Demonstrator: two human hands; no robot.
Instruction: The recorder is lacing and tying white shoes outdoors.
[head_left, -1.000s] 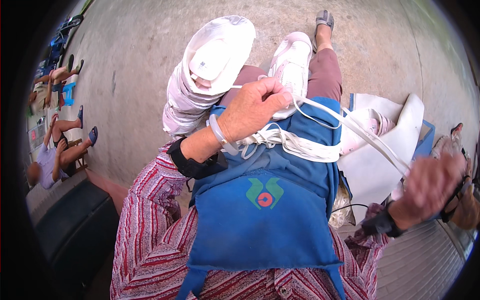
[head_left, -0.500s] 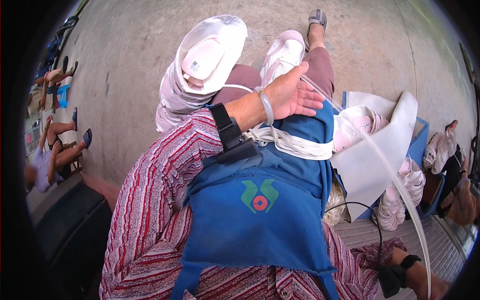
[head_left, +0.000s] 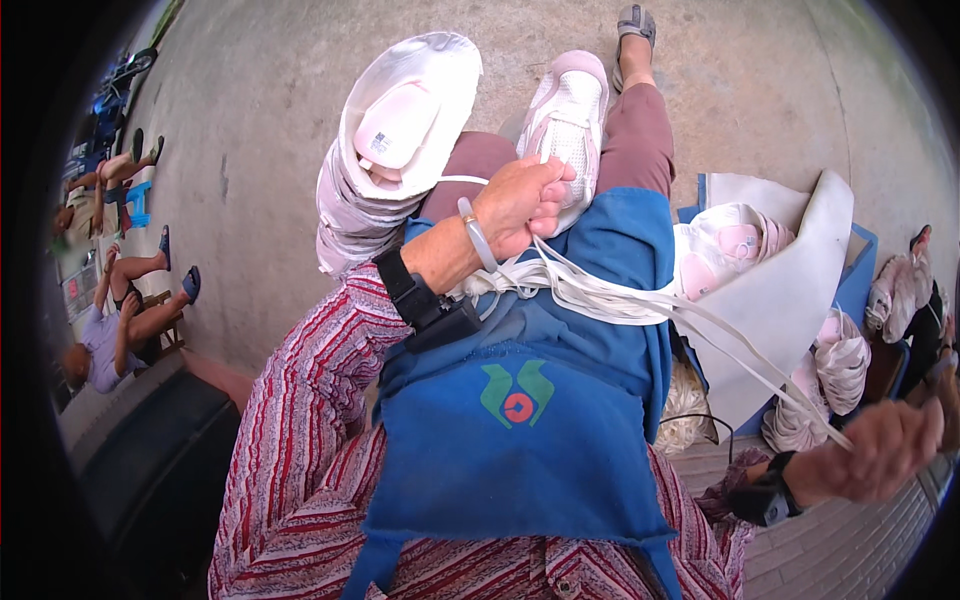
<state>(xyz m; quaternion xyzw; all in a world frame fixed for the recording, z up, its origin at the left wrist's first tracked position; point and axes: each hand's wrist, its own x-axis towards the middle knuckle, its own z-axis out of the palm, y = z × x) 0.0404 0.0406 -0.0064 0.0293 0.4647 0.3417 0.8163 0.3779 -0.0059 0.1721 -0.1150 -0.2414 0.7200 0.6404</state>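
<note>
A white and pink sneaker (head_left: 570,135) lies over my lap with its toe pointing away. My left hand (head_left: 520,205) is closed at the shoe's near end, fingers curled around a white shoelace. A bundle of loose white laces (head_left: 600,298) lies across my blue apron (head_left: 460,450), just below that hand. Far out to the right, my right hand (head_left: 870,455) is blurred but closed on the end of a lace that stretches from the bundle. A stack of nested white and pink shoe pieces (head_left: 400,130) stands left of the sneaker.
On the right, a blue crate (head_left: 852,262) lined with a pale sheet (head_left: 765,310) holds more shoe pieces (head_left: 725,250). Bundled shoe pieces (head_left: 842,360) sit beside it. Seated people (head_left: 125,320) are at the far left, near a blue stool (head_left: 140,203).
My left hand has gone from spread fingers to a closed grip and moved left and nearer. My right hand has risen from the lower right edge, the lace swinging lower.
</note>
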